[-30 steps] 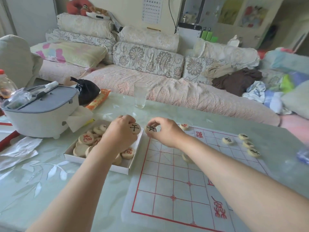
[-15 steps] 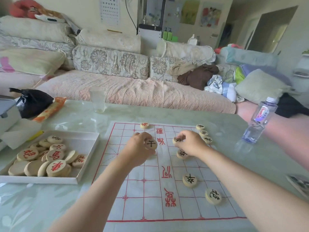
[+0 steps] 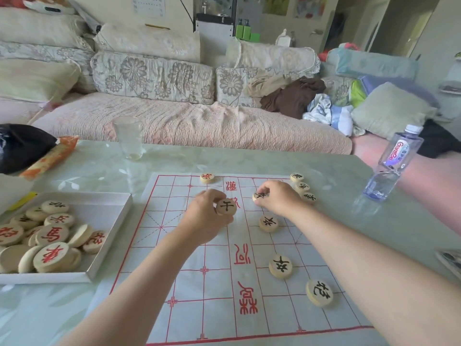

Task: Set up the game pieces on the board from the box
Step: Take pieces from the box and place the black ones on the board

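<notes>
A white paper board (image 3: 199,283) with red grid lines lies on the table. My left hand (image 3: 204,217) hovers over its middle and pinches a round wooden piece (image 3: 226,207) with a black character. My right hand (image 3: 278,198) pinches another black-marked piece (image 3: 259,196) low over the board's far right part. Several black-marked pieces lie on the board, among them one (image 3: 268,224) just below my right hand. A red-marked piece (image 3: 207,177) sits at the far edge. The white box (image 3: 109,236) at the left holds several more pieces.
A clear glass (image 3: 128,137) stands beyond the board. A water bottle (image 3: 394,163) stands at the right, with another person's forearm (image 3: 436,186) behind it. A black bag (image 3: 20,146) and an orange packet (image 3: 50,156) lie at far left. A sofa runs behind the table.
Both hands moved from the box's edge out over the board, each carrying its piece. My view swung to the right, so the box now sits at the left.
</notes>
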Available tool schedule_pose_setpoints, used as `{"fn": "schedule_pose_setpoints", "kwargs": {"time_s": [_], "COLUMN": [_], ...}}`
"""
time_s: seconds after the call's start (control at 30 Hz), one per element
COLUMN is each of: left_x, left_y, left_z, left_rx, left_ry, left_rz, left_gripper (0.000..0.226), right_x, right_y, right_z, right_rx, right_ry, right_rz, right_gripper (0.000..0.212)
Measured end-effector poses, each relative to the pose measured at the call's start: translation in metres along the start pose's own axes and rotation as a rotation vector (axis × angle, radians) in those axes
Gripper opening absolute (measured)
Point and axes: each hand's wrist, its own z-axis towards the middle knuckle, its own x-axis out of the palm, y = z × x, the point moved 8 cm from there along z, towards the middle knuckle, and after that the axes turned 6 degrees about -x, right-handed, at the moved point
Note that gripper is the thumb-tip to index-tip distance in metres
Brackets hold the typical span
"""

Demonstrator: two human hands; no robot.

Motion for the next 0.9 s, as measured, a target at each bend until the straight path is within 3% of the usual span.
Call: {"fn": "schedule_pose_setpoints", "kwargs": {"time_s": [0.27,0.5,0.63,0.7,0.8,0.9], "left_x": [0.016,0.032,0.040,0.047,0.051,0.055], "left_y": [-0.025,-0.040,-0.040,-0.037,-0.041,-0.041], "left_z": [-0.018,-0.034,-0.041,-0.045,-0.055,-0.062], "left_rx": [0.043,0.021,-0.088,-0.162,-0.168,-0.195], "left_ry": [0.071,0.076,0.151,0.232,0.265,0.221], "left_rz": [-0.085,-0.120,-0.376,-0.505,-0.467,-0.416], "left_gripper": [0.046,0.050,0.055,0.047,0.024,0.015], "right_x": [-0.020,-0.011,-0.018,-0.023,-0.025,-0.029], "right_y": [0.009,0.031,0.024,0.018,0.014,0.014], "right_z": [-0.037,-0.083,-0.096,-0.104,-0.116,-0.127], "right_rx": [-0.025,0.062,0.078,0.066,-0.002,-0.086], "right_ry": [-0.117,0.215,0.134,0.084,0.111,0.164], "right_rz": [0.222,0.808,0.850,0.882,0.876,0.812], "right_gripper": [0.013,0.016,0.015,0.016,0.017,0.032]}}
